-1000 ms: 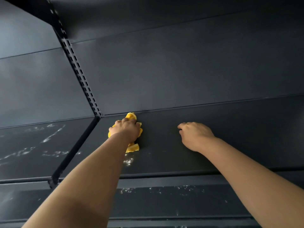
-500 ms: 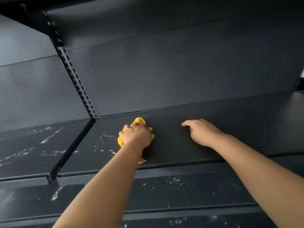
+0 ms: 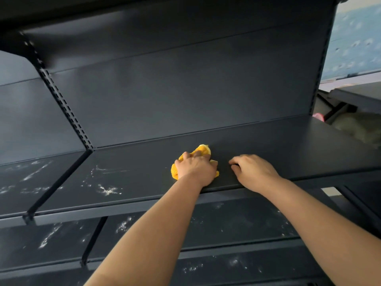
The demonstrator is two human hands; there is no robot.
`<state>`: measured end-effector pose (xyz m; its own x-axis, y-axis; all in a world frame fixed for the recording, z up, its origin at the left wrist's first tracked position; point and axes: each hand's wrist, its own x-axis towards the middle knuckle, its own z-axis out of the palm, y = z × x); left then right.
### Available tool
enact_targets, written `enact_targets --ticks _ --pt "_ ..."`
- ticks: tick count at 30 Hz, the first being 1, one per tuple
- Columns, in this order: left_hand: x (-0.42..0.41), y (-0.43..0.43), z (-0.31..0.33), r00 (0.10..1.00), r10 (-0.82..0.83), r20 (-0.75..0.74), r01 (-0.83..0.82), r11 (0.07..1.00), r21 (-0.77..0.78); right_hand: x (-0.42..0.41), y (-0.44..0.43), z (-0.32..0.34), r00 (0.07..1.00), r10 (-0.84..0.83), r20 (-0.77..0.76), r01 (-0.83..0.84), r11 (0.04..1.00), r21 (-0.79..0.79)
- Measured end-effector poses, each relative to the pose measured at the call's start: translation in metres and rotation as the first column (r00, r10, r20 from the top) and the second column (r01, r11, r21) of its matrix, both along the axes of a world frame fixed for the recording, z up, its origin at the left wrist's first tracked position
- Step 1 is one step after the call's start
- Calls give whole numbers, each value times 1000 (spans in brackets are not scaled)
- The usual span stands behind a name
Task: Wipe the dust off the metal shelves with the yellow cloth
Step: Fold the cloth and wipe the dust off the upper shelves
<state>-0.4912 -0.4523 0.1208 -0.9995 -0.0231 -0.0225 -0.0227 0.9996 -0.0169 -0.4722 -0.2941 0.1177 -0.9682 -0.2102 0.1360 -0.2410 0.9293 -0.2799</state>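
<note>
Cloth [image 3: 203, 150], bunched under the left hand [image 3: 195, 168] that grips it, has slid right along the shelf [image 3: 288, 145], away from the slotted upright [image 3: 68, 112] to just beside the right hand [image 3: 253, 172]. That hand rests on the shelf with fingers loosely bent, holding nothing. White streaks [image 3: 107, 189] remain behind the cloth, so that stretch likely needs another pass. The right hand lies in the stroke's path. The lower shelf [image 3: 237, 223] is dusty too.
</note>
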Motion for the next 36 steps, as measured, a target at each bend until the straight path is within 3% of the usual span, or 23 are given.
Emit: enact_targets --ticks 6,17,19,20,22,23,24,25,26,27,28,29,32,34,36 --pt "36 -20 -1 997 14 -73 -11 999 42 12 -14 1 996 67 -58 -65 997 30" --pt "70 -137 15 942 325 -83 -320 945 65 34 -96 5 971 230 -63 -229 973 31" --pt "67 -151 25 924 365 -111 -348 926 150 34 -103 7 975 213 -68 -212 977 22" --pt "64 -154 31 915 381 -131 -336 901 275 34 -104 8 978 200 -62 -200 980 18" --pt "57 -150 47 894 416 -168 -238 757 609 34 -102 10 985 166 -35 -165 986 24" --pt "52 -144 54 890 427 -161 -155 615 773 33 -99 12 989 148 -23 -147 989 34" --pt "49 -135 62 900 417 -123 -68 413 908 33 -96 13 992 127 -14 -127 991 45" --pt "47 -125 70 919 388 -74 -5 200 980 32 -92 14 994 108 -9 -107 993 52" --pt "43 -120 75 929 367 -36 20 49 999 32 -88 15 996 87 -3 -87 995 56" --pt "37 -118 77 933 359 -1 5 -10 1000 32 -84 16 998 64 2 -64 996 64" --pt "33 -117 77 929 369 24 -32 14 999 31 -80 17 999 40 9 -40 996 81" --pt "29 -119 76 918 395 30 -81 114 990 30 -76 17 1000 16 13 -17 995 103" --pt "24 -126 69 851 511 -123 -265 619 739 27 -65 16 999 -52 12 50 991 125" --pt "27 -115 66 857 471 -206 -245 727 641 25 -61 14 997 -76 20 73 990 117" --pt "27 -92 60 924 312 -221 -131 802 582 23 -59 10 996 -83 25 80 990 113"
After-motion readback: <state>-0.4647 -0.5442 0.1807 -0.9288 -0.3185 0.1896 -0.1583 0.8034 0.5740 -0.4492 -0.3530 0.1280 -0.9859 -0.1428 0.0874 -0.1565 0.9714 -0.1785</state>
